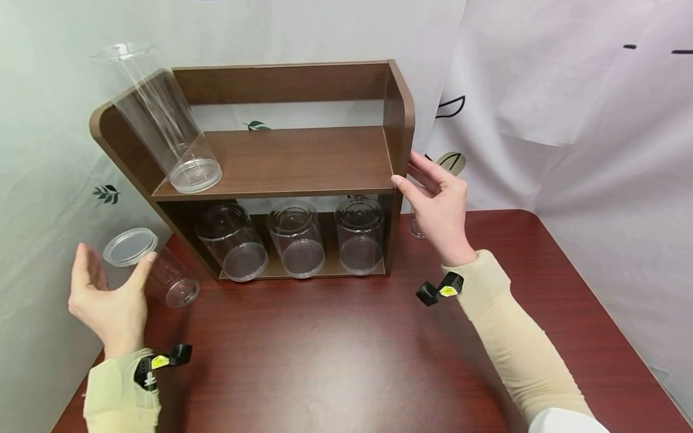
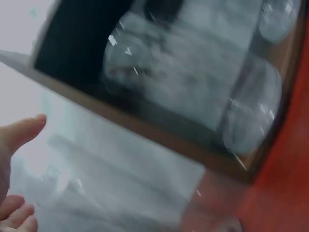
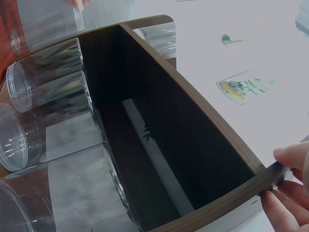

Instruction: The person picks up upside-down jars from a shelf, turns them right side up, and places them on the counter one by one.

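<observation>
A brown two-tier wooden shelf [image 1: 298, 159] stands on the table. My right hand [image 1: 441, 210] pinches the front edge of its right side panel, thumb on the inner side and fingers outside. In the right wrist view, the fingers [image 3: 282, 205] curl around that panel edge. My left hand [image 1: 110, 300] is in front of a clear jar [image 1: 170, 279] with a translucent lid [image 1: 130, 246], left of the shelf. Its thumb and fingers are spread apart; the thumb overlaps the jar near the lid. In the left wrist view, the left hand [image 2: 14, 169] has nothing between thumb and fingers.
A tall clear jar [image 1: 162, 120] stands on the upper tier's left end. Three clear jars, including a middle jar [image 1: 296, 237], fill the lower tier. Another clear container's base [image 1: 417, 228] shows right of the shelf. Patterned white cloth [image 1: 541, 108] hangs behind the red-brown table [image 1: 325, 355].
</observation>
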{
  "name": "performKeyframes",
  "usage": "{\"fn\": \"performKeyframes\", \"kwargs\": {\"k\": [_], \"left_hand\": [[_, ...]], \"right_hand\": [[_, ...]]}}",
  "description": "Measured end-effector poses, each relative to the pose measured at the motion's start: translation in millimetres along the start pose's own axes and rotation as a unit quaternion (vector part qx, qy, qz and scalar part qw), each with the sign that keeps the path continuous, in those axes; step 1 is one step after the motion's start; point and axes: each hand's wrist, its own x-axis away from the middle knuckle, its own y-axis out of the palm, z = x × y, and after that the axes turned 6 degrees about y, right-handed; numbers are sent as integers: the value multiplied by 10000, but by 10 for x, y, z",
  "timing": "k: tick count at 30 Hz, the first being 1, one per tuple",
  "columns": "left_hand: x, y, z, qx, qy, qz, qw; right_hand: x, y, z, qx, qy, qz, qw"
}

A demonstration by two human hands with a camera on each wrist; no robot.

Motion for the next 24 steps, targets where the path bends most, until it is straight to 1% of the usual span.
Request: {"fn": "performKeyframes", "kwargs": {"k": [3,4,6,8,9,10,11,12,14,15,16,19,24], "left_hand": [[77,49,252,461,304,185,9983],[99,64,334,670,394,218,9967],[141,99,479,876,690,233,9935],[180,135,612,994,979,194,9900],[194,163,675,1195,1085,180,9867],[205,193,737,1301,1218,123,9839],[215,225,790,1303,1347,25,9823],[221,258,838,1395,1396,-56,9803],[237,320,924,1421,1494,-240,9782],[242,352,960,1483,1517,-308,9768],[250,374,992,1420,1553,-393,9768],[263,435,1089,1474,1673,-527,9734],[223,553,1279,1967,1742,-697,9624]], "right_hand": [[5,-6,0,1,-12,14,10000],[7,-7,-3,5,-15,16,10000],[9,-8,-8,-6,-19,9,10000],[23,0,-46,-6,-17,6,10000],[22,-2,-45,-9,-12,5,10000],[20,-4,-46,-14,-17,1,10000],[19,-6,-48,-20,-20,4,10000],[16,-8,-48,-18,-34,12,10000],[15,-7,-49,14,-73,23,10000],[0,-13,-12,10,-87,16,10000],[0,-9,-12,20,-104,9,9999],[1,2,1,51,-98,-16,9999],[6,-4,10,54,-76,-24,10000]]}}
